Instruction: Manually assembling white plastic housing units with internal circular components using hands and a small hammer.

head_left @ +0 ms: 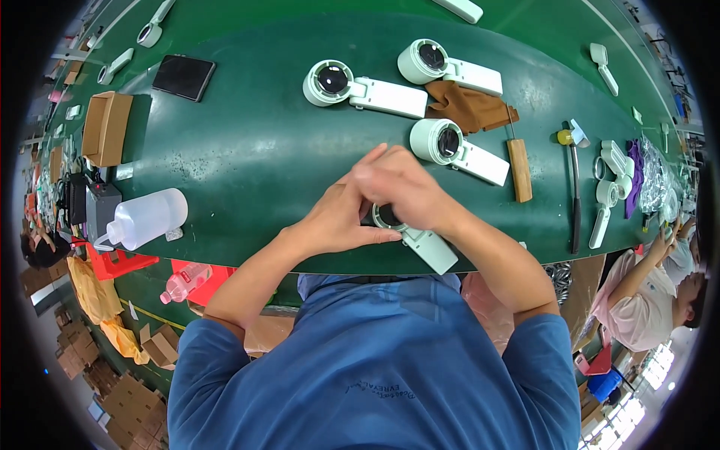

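Close to the table's front edge lies a pale green handheld device (430, 250) with a round, dark-faced head and a flat handle pointing to the lower right. My left hand (339, 219) is curled against the left side of its head, thumb stretched along the near rim. Above the head, my right hand (409, 187) is closed and slightly blurred; its fingers overlap the left fingertips, and what they pinch is hidden. Just beyond my hands rests a similar device (436, 142). Two more, one device (328, 84) and another device (424, 63), lie farther back.
A brown cloth (469, 109), a wooden-handled pick (519, 171) and a hammer (574, 195) lie to the right. On the left are a translucent bottle (150, 219), a black tablet (184, 77) and an open cardboard box (107, 129). Another person (645, 292) works at far right.
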Tool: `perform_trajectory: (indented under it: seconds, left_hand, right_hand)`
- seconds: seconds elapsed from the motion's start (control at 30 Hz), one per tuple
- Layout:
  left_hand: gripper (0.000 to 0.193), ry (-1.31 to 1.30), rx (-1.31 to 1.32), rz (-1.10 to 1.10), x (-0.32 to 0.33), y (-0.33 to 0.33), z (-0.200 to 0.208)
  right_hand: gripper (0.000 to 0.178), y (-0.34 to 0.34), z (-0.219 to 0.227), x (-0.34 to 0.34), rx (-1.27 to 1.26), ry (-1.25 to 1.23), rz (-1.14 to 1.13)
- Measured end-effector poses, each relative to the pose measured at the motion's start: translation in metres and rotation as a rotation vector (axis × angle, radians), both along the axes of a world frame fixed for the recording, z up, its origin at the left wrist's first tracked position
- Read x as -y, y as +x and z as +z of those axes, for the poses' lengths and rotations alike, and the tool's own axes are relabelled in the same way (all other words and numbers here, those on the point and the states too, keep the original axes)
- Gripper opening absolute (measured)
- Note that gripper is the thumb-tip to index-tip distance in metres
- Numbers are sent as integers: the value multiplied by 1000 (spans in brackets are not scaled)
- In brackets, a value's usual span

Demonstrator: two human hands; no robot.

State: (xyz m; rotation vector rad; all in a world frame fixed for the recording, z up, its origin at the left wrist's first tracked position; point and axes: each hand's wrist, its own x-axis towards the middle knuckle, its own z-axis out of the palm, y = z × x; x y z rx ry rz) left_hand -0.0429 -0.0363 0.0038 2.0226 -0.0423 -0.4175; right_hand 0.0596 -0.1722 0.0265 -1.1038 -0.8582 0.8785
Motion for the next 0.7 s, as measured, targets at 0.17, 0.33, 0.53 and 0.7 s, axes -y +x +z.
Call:
perform_trajectory:
  seconds: [0.17, 0.33, 0.53, 0.7]
  left_hand:
    - [118, -123, 24, 82, 5, -9, -8]
    - [100, -4, 345, 283, 39, 2, -18]
    - [94, 105, 322, 332, 42, -8, -16]
    - [93, 119, 470, 390, 41, -13, -17]
  right_hand:
    - [48, -9, 3, 0, 183, 34, -94]
    - [53, 7, -8, 12, 25, 46, -140]
    - [51, -7, -4, 10, -217, 11, -85]
    - [49, -5, -16, 8, -270, 60, -157]
